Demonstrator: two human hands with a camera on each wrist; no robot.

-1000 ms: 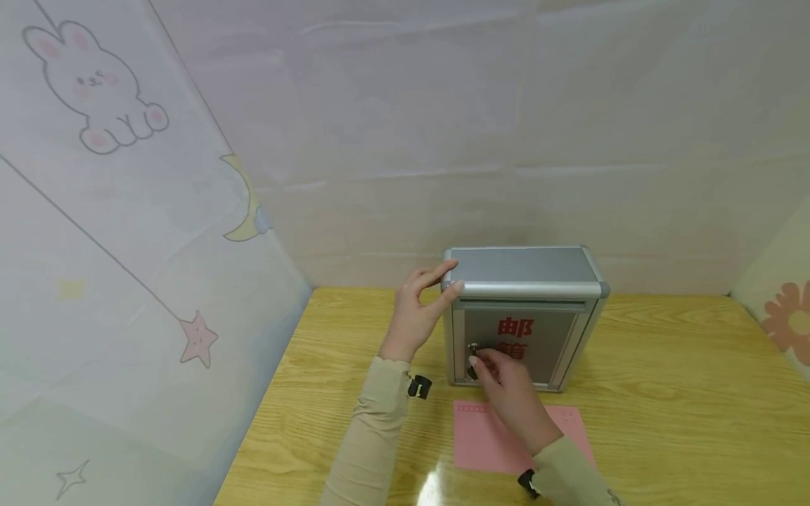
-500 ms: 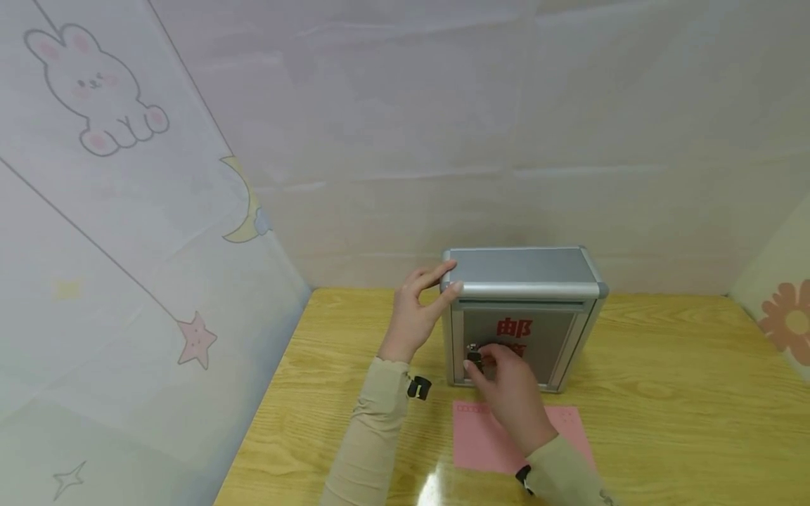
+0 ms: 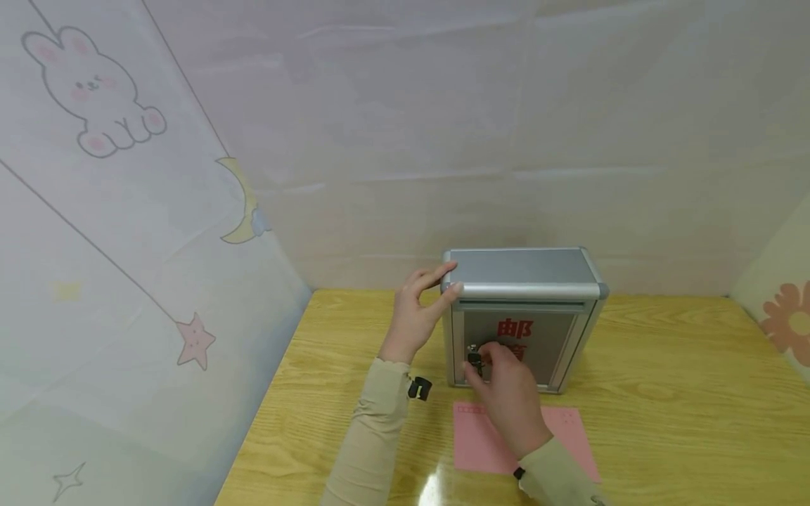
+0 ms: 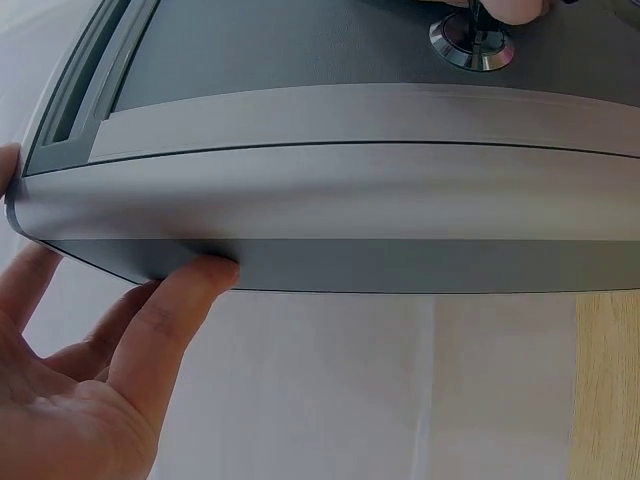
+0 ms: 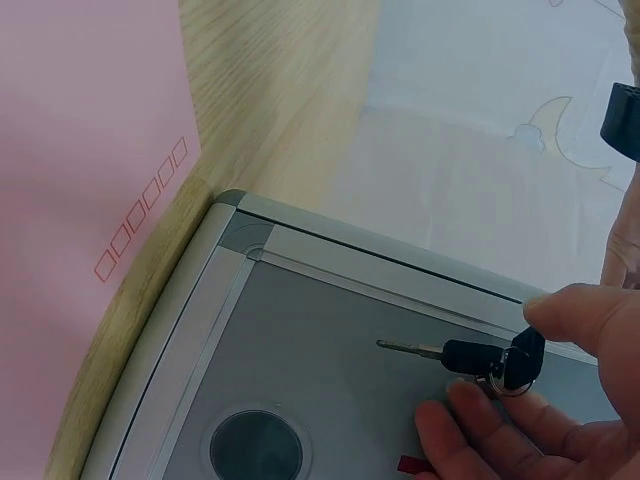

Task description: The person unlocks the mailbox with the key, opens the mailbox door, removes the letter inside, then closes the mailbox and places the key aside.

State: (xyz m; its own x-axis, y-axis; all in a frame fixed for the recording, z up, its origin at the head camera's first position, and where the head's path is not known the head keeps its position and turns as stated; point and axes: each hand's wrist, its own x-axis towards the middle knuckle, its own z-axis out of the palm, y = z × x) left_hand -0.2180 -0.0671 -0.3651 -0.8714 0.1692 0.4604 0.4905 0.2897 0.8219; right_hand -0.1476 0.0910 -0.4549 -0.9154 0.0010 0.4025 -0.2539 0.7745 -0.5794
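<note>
A grey metal mailbox (image 3: 528,267) with red characters on its front stands on the wooden table. My left hand (image 3: 411,316) rests on its upper left corner, fingers spread and fairly straight over the top and side; the left wrist view shows one fingertip (image 4: 215,268) against the side panel. My right hand (image 3: 509,393) is at the chrome lock (image 4: 472,45) on the front, pinching a black-headed key (image 5: 530,350) between thumb and fingers. A second key (image 5: 440,350) hangs from the same small ring, its blade along the panel. Fingers partly hide the lock.
A pink envelope (image 3: 474,446) with a row of printed boxes lies in front of the mailbox, partly under my right forearm. Behind the wooden table (image 3: 683,393) hangs a pale backdrop (image 3: 405,140), with a cartoon-printed one at the left. A mail slot (image 3: 522,306) runs below the mailbox top.
My right thumb has shifted left at the lock, and more of the black keys shows. The right hand and wrist have moved slightly left. The left hand and mailbox stay put.
</note>
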